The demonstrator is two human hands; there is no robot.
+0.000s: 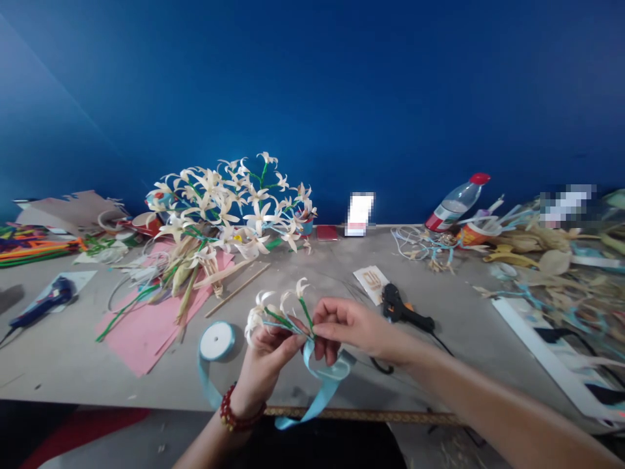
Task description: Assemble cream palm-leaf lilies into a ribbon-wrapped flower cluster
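A small bunch of white craft flowers (261, 311) with green-wrapped stems is gripped by my left hand (273, 355), which wears a red bead bracelet (230, 410). My right hand (342, 326) pinches at the stems where a light blue ribbon (322, 394) is gathered. The ribbon forms a loop below the fingers, and its loose end hangs past the table edge. To the left of my hands stands a spool of blue ribbon (217, 340), a strip trailing down from it. Exactly what lies between my right fingertips is partly hidden.
Behind are a large cluster of white flowers (258, 215), pink paper (139, 345) and a wooden stick (237, 290). A black glue gun (405, 309) lies right, a blue glue gun (46, 303) far left. Further right are a tilted bottle (454, 205), dried husks (554, 260) and a white power strip (537, 358).
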